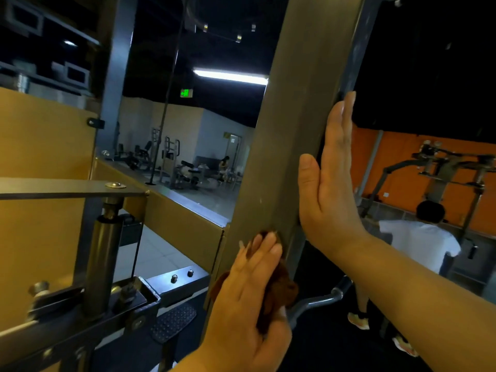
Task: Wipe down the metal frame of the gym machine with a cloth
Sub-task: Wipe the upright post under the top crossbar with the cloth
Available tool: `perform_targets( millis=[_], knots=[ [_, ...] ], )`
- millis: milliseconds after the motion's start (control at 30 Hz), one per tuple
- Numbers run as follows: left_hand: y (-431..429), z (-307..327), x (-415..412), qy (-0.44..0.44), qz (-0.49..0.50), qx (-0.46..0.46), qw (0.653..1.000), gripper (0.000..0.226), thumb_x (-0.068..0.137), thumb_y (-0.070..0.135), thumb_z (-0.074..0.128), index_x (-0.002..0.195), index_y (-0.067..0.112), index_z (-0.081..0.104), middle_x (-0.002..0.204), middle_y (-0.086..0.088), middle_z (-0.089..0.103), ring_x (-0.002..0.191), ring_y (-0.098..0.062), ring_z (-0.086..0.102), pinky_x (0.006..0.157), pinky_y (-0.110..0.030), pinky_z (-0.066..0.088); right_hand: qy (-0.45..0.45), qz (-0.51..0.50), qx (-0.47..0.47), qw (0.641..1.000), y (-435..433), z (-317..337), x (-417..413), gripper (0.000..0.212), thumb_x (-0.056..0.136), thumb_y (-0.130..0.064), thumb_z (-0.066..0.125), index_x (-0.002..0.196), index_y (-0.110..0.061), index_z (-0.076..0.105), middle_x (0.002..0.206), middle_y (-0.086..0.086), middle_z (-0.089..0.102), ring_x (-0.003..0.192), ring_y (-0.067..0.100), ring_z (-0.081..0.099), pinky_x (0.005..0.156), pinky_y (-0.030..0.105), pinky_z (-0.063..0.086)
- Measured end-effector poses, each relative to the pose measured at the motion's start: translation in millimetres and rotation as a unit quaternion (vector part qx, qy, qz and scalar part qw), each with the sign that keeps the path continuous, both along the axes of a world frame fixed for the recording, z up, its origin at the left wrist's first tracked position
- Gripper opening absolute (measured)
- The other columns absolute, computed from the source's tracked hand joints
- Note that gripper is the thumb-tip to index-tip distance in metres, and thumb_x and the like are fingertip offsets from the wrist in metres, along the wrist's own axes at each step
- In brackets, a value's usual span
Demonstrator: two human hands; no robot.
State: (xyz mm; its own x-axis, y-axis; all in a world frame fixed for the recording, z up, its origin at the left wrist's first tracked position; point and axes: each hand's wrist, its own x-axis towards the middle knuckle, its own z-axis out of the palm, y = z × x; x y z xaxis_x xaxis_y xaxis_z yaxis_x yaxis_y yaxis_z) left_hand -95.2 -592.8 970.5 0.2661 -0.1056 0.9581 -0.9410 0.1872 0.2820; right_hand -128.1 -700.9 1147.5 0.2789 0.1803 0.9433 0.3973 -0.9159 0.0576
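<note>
Left side: yellow panels (pixel 40 135) and a grey bracket (pixel 67 187), apart from both hands.
Left hand (pixel 249 299): flat, fingers together, pressing a brown cloth (pixel 279 291) against the lower post (pixel 290 135); holding by pressure, not a closed fist.
Post: long axis runs up and slightly right; most of its face lies above the cloth, so the wipe likely goes upward.
Right hand (pixel 330 183): open and flat on the post's right edge, holding nothing, higher than the cloth.
Surface: smooth dull metal.
Room: dim gym, a person in white (pixel 421 237) beyond.
</note>
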Motion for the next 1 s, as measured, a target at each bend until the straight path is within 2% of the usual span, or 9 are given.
perform_targets(
  millis=[167,300,367,433,500,567,667,833,1000],
  knots=[
    [-5.6,65.2,5.2,0.042,-0.038,-0.028,0.998,0.074,0.089,0.011,0.049,0.159,0.015,0.03,0.17,0.005,0.028,0.159,-0.022,0.021,0.125,-0.055,0.028,0.003,0.003,-0.033,0.999,-2.2,9.7,-1.0,0.065,0.106,-0.003,0.042,0.154,0.015,0.002,0.163,0.035,-0.011,0.157,0.04,-0.008,0.129,0.048,0.002],
    [-13.2,33.4,-3.4,0.139,-0.066,-0.08,0.985,0.075,0.091,0.015,0.048,0.163,0.024,0.029,0.17,0.012,0.027,0.159,-0.021,0.023,0.121,-0.052,0.037,0.004,0.029,-0.021,0.999,-0.9,2.2,1.9,0.065,0.105,-0.002,0.042,0.154,0.014,0.002,0.164,0.034,-0.009,0.157,0.037,-0.007,0.129,0.043,0.0],
    [-13.6,9.1,-10.4,0.173,-0.057,-0.081,0.98,0.078,0.087,0.019,0.049,0.161,0.035,0.03,0.169,0.016,0.028,0.158,-0.017,0.023,0.118,-0.05,0.041,0.002,0.034,-0.01,0.999,-1.1,-6.3,4.0,0.065,0.105,-0.002,0.041,0.154,0.014,0.002,0.164,0.033,-0.009,0.157,0.037,-0.008,0.129,0.048,0.0],
    [-11.4,6.7,-11.1,0.189,-0.057,-0.074,0.978,0.079,0.085,0.02,0.049,0.16,0.038,0.031,0.169,0.017,0.027,0.159,-0.015,0.02,0.119,-0.055,0.038,0.005,0.033,-0.004,0.999,-1.3,-11.1,4.8,0.066,0.105,-0.003,0.041,0.155,0.013,0.0,0.165,0.031,-0.01,0.157,0.038,-0.009,0.127,0.056,0.001],
    [-8.5,26.3,-8.2,0.17,-0.065,-0.064,0.981,0.076,0.088,0.018,0.05,0.161,0.032,0.033,0.169,0.016,0.027,0.159,-0.017,0.018,0.121,-0.058,0.033,0.007,0.03,-0.002,1.0,-1.0,-12.5,5.0,0.066,0.105,-0.004,0.04,0.155,0.013,0.001,0.165,0.031,-0.01,0.157,0.039,-0.008,0.126,0.059,0.002],
    [-5.7,50.8,-4.8,0.13,-0.058,-0.048,0.989,0.072,0.091,0.016,0.049,0.16,0.024,0.031,0.169,0.012,0.028,0.159,-0.017,0.021,0.124,-0.054,0.03,0.01,0.03,0.01,0.999,-0.9,-14.0,4.3,0.064,0.107,-0.008,0.039,0.156,0.012,0.003,0.166,0.03,-0.008,0.157,0.038,-0.007,0.125,0.06,0.003],
    [-4.4,51.5,-1.4,0.11,-0.059,-0.047,0.991,0.071,0.091,0.011,0.049,0.159,0.014,0.031,0.169,0.007,0.031,0.158,-0.02,0.025,0.123,-0.052,0.033,0.011,0.034,0.021,0.999,-0.2,-15.2,4.1,0.064,0.107,-0.009,0.038,0.156,0.011,0.004,0.166,0.029,-0.006,0.157,0.036,-0.006,0.126,0.059,0.004],
    [-0.7,2.8,-7.0,0.141,-0.037,-0.03,0.989,0.08,0.083,0.012,0.049,0.161,0.026,0.035,0.169,0.013,0.029,0.159,-0.019,0.021,0.119,-0.06,0.036,0.003,0.039,0.017,0.999,1.2,-15.6,5.1,0.065,0.105,-0.004,0.04,0.156,0.01,0.001,0.166,0.029,-0.007,0.157,0.036,-0.008,0.128,0.05,-0.004],
    [-0.2,54.0,5.5,0.123,-0.061,-0.047,0.989,0.066,0.095,0.014,0.047,0.159,0.017,0.031,0.168,0.01,0.031,0.159,-0.019,0.022,0.125,-0.052,0.03,0.001,0.041,0.025,0.999,2.8,-17.1,4.4,0.065,0.105,-0.005,0.041,0.155,0.013,0.003,0.166,0.03,-0.006,0.157,0.038,-0.005,0.126,0.059,0.001]
  ],
)
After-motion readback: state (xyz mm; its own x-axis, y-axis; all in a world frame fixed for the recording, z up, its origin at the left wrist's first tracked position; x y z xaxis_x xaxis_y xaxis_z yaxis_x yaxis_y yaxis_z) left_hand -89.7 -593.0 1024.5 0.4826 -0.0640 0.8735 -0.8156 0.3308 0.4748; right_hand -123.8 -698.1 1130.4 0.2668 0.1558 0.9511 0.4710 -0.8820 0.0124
